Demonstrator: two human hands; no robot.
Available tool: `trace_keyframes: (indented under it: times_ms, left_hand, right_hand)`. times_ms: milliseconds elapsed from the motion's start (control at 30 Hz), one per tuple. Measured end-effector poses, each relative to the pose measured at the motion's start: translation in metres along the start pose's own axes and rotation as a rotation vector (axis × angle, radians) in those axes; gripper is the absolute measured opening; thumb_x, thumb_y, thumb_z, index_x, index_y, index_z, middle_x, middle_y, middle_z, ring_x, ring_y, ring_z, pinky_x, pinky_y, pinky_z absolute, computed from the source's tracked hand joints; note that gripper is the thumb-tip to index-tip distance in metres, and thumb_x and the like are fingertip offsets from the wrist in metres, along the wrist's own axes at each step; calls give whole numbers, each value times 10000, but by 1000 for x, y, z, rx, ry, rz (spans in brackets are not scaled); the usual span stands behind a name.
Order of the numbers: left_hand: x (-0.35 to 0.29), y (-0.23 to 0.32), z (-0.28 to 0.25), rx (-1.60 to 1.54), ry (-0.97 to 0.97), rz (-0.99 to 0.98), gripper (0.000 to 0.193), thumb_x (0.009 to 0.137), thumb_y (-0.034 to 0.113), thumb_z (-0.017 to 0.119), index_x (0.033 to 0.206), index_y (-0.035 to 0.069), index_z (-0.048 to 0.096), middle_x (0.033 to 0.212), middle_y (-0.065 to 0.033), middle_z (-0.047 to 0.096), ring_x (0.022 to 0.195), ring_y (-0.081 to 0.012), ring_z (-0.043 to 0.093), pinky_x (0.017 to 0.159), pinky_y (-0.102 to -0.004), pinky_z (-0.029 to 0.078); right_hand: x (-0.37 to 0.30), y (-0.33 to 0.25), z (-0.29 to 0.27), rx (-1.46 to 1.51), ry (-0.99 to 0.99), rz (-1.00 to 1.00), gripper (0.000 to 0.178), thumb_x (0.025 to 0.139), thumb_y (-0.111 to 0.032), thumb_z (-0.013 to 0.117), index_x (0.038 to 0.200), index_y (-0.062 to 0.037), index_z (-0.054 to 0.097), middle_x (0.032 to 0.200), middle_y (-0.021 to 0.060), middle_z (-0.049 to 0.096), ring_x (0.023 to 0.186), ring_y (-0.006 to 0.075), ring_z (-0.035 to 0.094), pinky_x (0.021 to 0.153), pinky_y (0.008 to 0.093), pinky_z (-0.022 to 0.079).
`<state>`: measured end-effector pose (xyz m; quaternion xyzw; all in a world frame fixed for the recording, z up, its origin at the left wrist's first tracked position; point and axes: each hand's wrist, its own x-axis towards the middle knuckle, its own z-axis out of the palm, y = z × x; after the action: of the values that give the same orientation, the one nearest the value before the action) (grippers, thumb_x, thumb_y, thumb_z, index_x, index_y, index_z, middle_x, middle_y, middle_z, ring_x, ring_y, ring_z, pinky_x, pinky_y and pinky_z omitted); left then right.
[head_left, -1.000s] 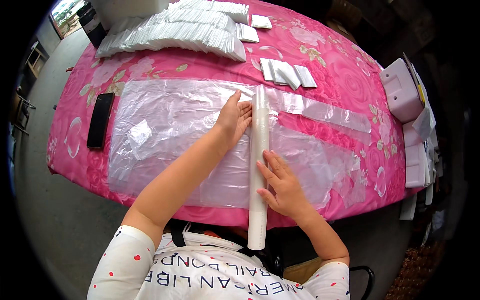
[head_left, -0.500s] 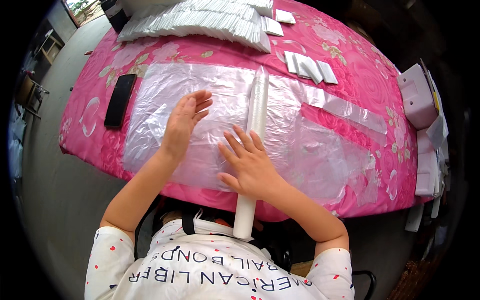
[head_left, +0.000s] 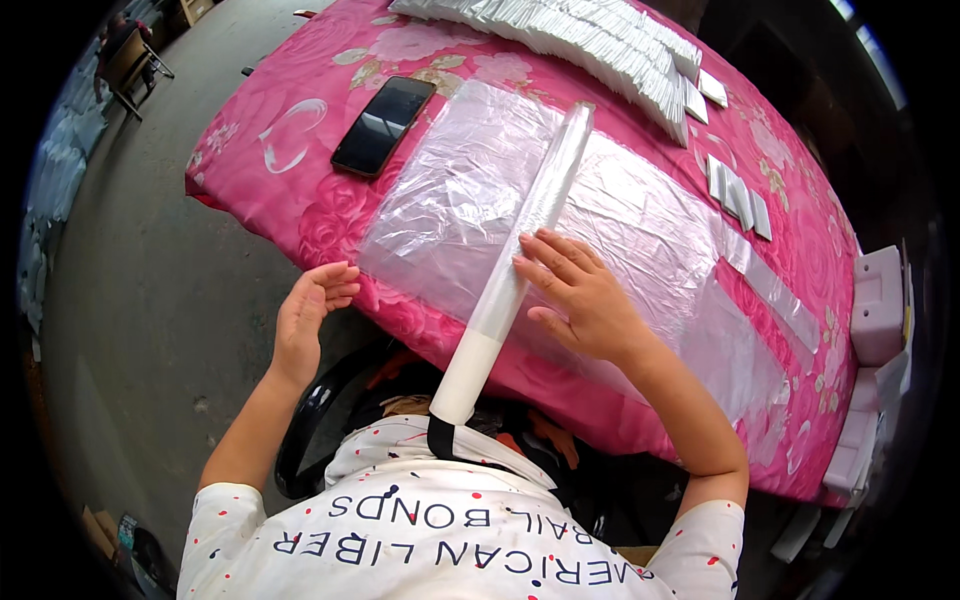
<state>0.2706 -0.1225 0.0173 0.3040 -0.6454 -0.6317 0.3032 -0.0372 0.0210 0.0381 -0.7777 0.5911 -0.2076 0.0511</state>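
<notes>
A long roll of clear plastic film (head_left: 552,185) on a white tube (head_left: 466,375) lies slantwise across the table, its near end sticking out over the edge toward my body. My right hand (head_left: 583,300) is open, fingers stretched out, its fingertips at the roll's right side. Out past the near left table edge, my left hand (head_left: 305,318) is raised, empty, with loosely bent fingers. Thin clear plastic sheeting (head_left: 440,180) spreads flat on both sides of the roll.
A black phone (head_left: 384,125) lies left of the sheeting on the pink flowered tablecloth (head_left: 245,160). Dense rows of white folded packets (head_left: 600,50) stand at the back, with several loose packets (head_left: 738,195) to the right. White foam boxes (head_left: 878,305) stand at the right edge.
The view has turned. My left hand has gone from above the sheeting to beyond the near left edge. The roll lies nearer the phone, with my right hand at its side.
</notes>
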Motion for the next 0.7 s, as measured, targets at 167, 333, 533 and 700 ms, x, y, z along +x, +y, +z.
trace_keyframes:
  times_ms: [167,333,533,700]
  left_hand:
    - [-9,2,14,10,-36,16,379,960,256,391,1218,-10,469,1178,-98,549,1028,-162,543,893,-281,405]
    - [-6,9,13,26,-51,24,364,946,213,414,1224,-17,464,1190,-93,539,1039,-152,530,910,-279,396]
    - [-8,12,12,47,33,-33,420,888,169,522,1244,-34,429,1144,-124,539,1008,-191,542,901,-304,408]
    - [-14,20,30,942,53,95,713,733,156,679,1313,-37,312,1093,-187,508,949,-328,544,859,-372,436]
  right_hand:
    - [48,-2,22,-61,-85,-84,574,864,-389,476,1319,-46,404,1394,131,359,1326,295,269,1085,427,193]
    - [98,-12,48,-71,-86,-83,577,888,-425,400,1323,-47,410,1415,125,335,1353,292,209,1098,444,153]
    - [162,-31,78,-57,-15,-69,530,862,-353,448,1273,-19,463,1323,149,454,1316,292,289,1075,431,215]
    - [197,-48,100,68,405,117,446,790,-171,546,1198,3,504,1268,152,494,1272,296,351,1054,431,249]
